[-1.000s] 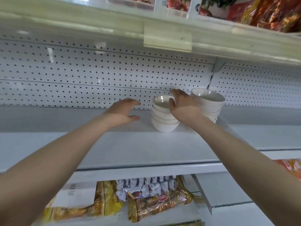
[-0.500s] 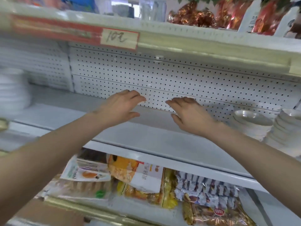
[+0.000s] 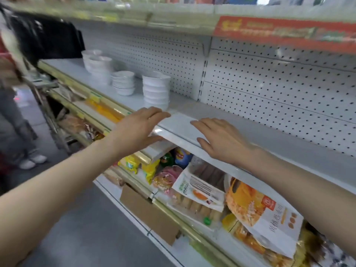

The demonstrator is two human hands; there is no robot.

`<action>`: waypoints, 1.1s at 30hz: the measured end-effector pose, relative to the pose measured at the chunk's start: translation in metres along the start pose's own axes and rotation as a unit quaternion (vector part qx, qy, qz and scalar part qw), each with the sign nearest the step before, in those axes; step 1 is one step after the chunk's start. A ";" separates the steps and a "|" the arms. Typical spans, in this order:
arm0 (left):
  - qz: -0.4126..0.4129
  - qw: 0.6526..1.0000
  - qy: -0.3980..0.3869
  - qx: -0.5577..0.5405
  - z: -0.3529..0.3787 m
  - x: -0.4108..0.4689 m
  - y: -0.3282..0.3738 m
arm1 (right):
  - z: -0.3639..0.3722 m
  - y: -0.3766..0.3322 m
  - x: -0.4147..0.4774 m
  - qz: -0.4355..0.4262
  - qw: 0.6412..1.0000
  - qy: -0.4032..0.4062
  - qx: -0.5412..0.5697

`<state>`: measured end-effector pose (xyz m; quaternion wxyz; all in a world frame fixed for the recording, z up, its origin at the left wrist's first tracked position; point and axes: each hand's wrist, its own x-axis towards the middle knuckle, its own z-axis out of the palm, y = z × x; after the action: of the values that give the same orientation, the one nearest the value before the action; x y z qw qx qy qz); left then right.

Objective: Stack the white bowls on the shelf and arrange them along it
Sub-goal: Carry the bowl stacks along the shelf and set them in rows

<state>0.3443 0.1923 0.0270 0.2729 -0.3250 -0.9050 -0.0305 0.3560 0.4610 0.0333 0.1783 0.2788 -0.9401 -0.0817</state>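
Right hand shifted left, bowls ahead (untouched)

- Bright, even light falls from above me; the white shelf and the pegboard behind it look pale and a little washed out.
- A small streak of glare sits on the shelf's front lip, between my left hand and my right hand.
- A smeared bright reflection shows on the pegboard just under the red sign.
- Shadows are soft: a faint band beneath the upper shelf, and a darker one over the snack packets below.
- Motion blur smears the frame, worst on the red sign, the white bowls and the person at far left.
- The wide lens bends the shelf lines and swells my forearms at the bottom corners.
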 end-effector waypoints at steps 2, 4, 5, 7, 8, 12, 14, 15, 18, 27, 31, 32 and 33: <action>-0.028 1.000 -0.001 0.012 0.002 -0.020 -0.028 | 0.010 -0.020 0.037 -0.030 1.000 -0.003 0.002; -0.055 0.998 -0.006 0.021 0.007 -0.037 -0.058 | 0.022 -0.038 0.072 -0.057 0.998 -0.001 0.008; -0.064 0.998 -0.011 0.023 0.010 -0.044 -0.072 | 0.028 -0.047 0.089 -0.068 0.998 0.000 0.015; -0.081 0.996 -0.022 0.025 0.016 -0.056 -0.103 | 0.040 -0.062 0.123 -0.089 0.996 0.003 0.030; -0.090 0.995 -0.024 0.028 0.018 -0.060 -0.118 | 0.046 -0.070 0.140 -0.098 0.994 0.004 0.037; -0.122 0.992 -0.005 0.041 0.030 -0.067 -0.184 | 0.068 -0.093 0.211 -0.132 0.989 0.022 0.061; -0.138 0.990 -0.007 0.035 0.038 -0.065 -0.221 | 0.077 -0.102 0.246 -0.137 0.987 0.034 0.073; -0.145 0.989 -0.010 0.031 0.043 -0.063 -0.241 | 0.081 -0.106 0.265 -0.135 0.987 0.037 0.078; -0.162 0.986 -0.015 0.023 0.054 -0.053 -0.296 | 0.092 -0.118 0.321 -0.124 0.987 0.048 0.093; -0.199 0.980 0.005 -0.012 0.094 -0.020 -0.436 | 0.118 -0.141 0.473 -0.044 0.984 0.069 0.155; -0.186 0.982 0.010 -0.021 0.111 0.000 -0.504 | 0.122 -0.148 0.537 0.004 0.982 0.097 0.161; -0.184 0.983 0.013 -0.027 0.114 0.004 -0.523 | 0.121 -0.150 0.553 0.016 0.981 0.113 0.159; -0.183 0.982 0.017 -0.034 0.116 0.009 -0.542 | 0.120 -0.152 0.570 0.028 0.979 0.128 0.153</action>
<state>-0.0442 -0.2020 -0.0010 0.2670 -0.1627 -0.9427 -0.1164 -0.0592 0.0260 0.0493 0.2542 0.2845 -0.9184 0.1048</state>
